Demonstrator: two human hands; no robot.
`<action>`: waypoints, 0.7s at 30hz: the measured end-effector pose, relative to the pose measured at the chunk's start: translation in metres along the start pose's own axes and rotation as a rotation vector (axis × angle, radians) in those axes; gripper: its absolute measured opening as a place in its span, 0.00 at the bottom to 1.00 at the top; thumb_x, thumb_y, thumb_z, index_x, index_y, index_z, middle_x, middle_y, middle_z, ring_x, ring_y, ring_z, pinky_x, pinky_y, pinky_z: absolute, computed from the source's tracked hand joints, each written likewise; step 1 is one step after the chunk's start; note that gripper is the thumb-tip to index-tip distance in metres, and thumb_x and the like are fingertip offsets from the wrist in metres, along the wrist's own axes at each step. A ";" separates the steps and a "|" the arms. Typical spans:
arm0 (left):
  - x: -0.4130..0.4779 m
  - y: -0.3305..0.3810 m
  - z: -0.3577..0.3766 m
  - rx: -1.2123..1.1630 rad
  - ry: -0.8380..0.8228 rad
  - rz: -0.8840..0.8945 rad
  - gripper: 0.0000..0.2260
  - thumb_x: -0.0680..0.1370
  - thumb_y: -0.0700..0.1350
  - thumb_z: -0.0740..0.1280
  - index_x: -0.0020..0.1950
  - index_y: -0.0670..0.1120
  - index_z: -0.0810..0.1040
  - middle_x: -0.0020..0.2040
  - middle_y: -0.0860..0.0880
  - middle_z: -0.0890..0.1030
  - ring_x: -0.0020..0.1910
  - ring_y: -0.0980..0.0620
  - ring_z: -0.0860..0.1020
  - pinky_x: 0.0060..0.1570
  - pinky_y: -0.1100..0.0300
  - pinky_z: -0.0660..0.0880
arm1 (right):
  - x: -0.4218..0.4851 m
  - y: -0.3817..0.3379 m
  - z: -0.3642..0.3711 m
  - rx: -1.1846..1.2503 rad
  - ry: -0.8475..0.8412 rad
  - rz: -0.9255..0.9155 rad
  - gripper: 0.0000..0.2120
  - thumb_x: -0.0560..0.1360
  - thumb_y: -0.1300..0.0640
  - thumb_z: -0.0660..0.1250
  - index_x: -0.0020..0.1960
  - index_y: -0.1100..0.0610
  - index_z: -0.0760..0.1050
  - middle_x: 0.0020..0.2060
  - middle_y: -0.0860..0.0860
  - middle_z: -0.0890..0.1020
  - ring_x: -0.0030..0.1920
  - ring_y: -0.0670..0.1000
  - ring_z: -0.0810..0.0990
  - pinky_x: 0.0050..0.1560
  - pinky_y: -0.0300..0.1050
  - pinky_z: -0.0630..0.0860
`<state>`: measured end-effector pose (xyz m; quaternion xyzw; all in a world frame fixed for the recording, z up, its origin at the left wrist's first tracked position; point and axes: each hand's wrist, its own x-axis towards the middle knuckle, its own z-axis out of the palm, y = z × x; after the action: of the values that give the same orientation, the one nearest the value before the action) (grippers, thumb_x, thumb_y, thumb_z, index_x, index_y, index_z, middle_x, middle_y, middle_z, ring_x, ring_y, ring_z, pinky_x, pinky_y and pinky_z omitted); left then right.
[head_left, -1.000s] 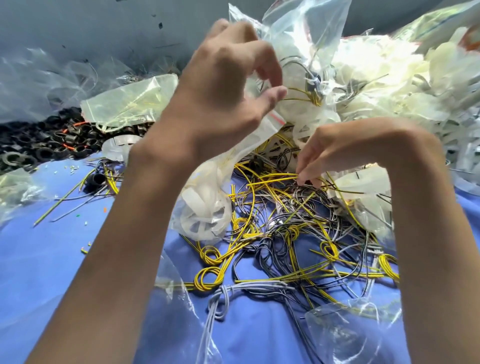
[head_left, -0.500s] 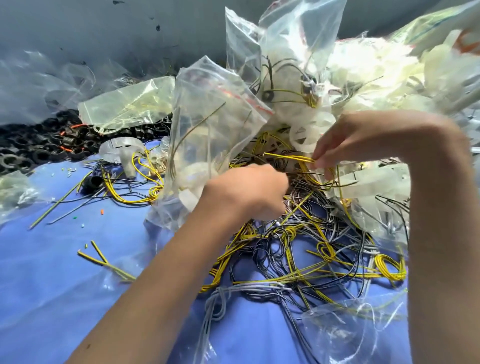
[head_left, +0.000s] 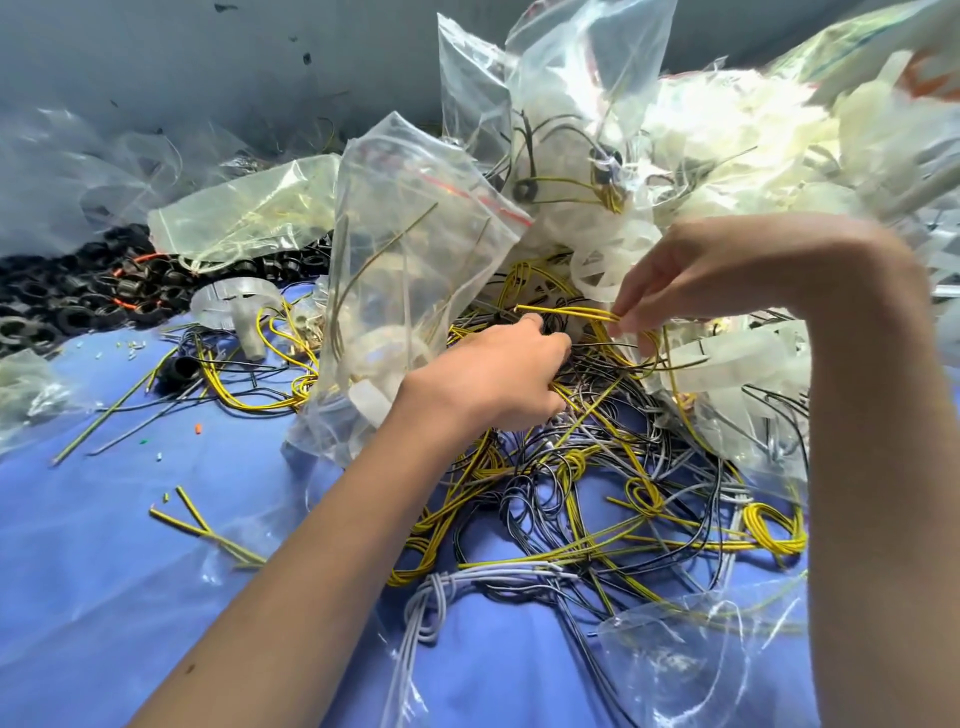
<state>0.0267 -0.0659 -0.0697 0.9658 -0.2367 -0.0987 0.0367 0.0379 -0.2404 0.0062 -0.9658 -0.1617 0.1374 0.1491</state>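
1. Head view, right hand: I am pinching the yellow wire loop between the thumb and fingertips of the right hand, which are curled tight on the loop's right end. The loop is sitting at the far middle of the wire tangle, lifted just above it.
2. Head view, left hand: the left hand is reaching palm-down into the tangle just below the loop's free end. Its fingers are curled among the strands, and I cannot tell whether they are closing on one.
3. I am judging the step to be freeing this loop from the pile. I am planning to pin the tangle down with the left hand while drawing the loop up slowly, watching for black strands riding along.
4. The zip bag is standing just left of the left hand, so I am minding that wrist to avoid tipping it.
5. White plastic strips are crowding the space under the right hand, so I am aiming to lift over them rather than drag through.
6. The blue counter at the near left is looking like the place to lay the loop.
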 end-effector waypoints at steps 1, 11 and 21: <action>0.001 0.002 0.002 0.004 0.003 0.020 0.22 0.77 0.54 0.64 0.70 0.49 0.67 0.69 0.44 0.65 0.63 0.41 0.71 0.56 0.49 0.71 | 0.000 0.000 0.000 0.006 0.001 0.000 0.04 0.70 0.48 0.71 0.38 0.45 0.84 0.31 0.49 0.82 0.27 0.42 0.67 0.33 0.41 0.63; 0.002 0.007 0.006 -0.004 0.244 0.021 0.12 0.75 0.58 0.67 0.50 0.52 0.76 0.47 0.51 0.66 0.55 0.45 0.75 0.42 0.55 0.63 | -0.001 0.001 -0.001 0.037 -0.019 0.017 0.04 0.71 0.49 0.71 0.40 0.46 0.84 0.34 0.51 0.83 0.27 0.43 0.67 0.33 0.40 0.64; 0.005 0.005 0.008 -0.098 0.347 0.005 0.08 0.75 0.55 0.68 0.50 0.52 0.78 0.50 0.49 0.61 0.43 0.49 0.69 0.41 0.55 0.67 | 0.001 0.004 -0.002 0.072 -0.014 0.014 0.04 0.71 0.50 0.72 0.45 0.47 0.84 0.46 0.60 0.83 0.34 0.51 0.69 0.40 0.44 0.65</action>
<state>0.0268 -0.0730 -0.0775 0.9649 -0.2241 0.0580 0.1244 0.0401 -0.2440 0.0071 -0.9599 -0.1510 0.1511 0.1816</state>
